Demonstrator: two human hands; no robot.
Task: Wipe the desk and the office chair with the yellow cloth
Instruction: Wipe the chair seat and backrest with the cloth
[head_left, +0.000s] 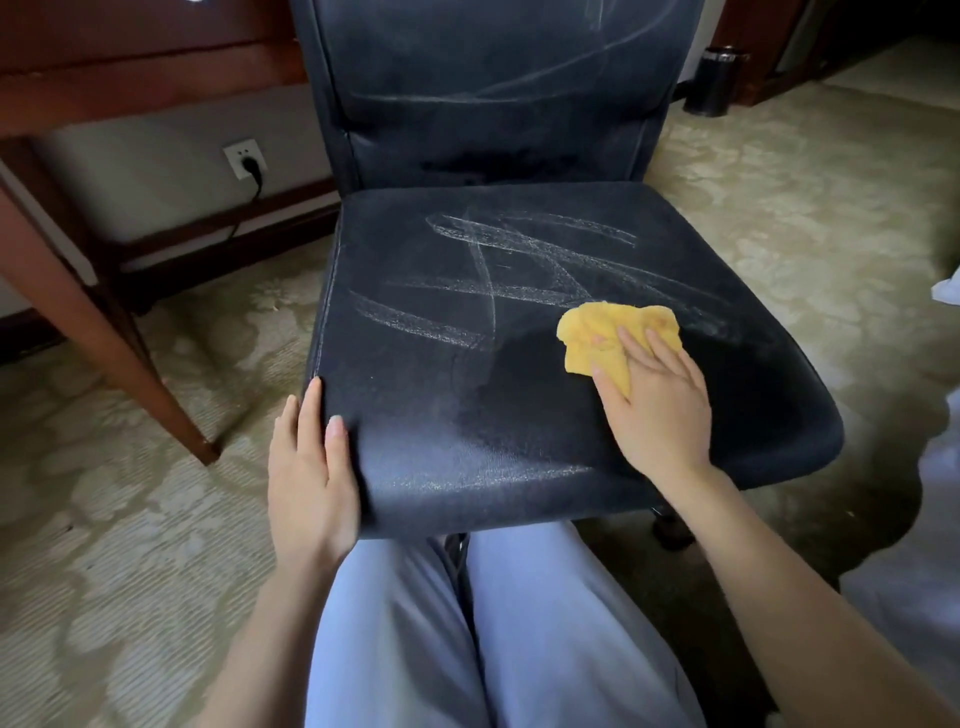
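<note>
On the black leather office-chair seat (467, 415), white scribbles (498, 270) lie forward-left of the crumpled yellow cloth (587, 332) — flat-fingered right hand (660, 410) pressing it, left hand (311, 467) resting straight-fingered well to its left.

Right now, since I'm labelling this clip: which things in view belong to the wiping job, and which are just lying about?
Job: yellow cloth, office chair, desk, right hand on the cloth, left hand steadying the chair.
Lying about: wall socket, black bin, carpet.
</note>
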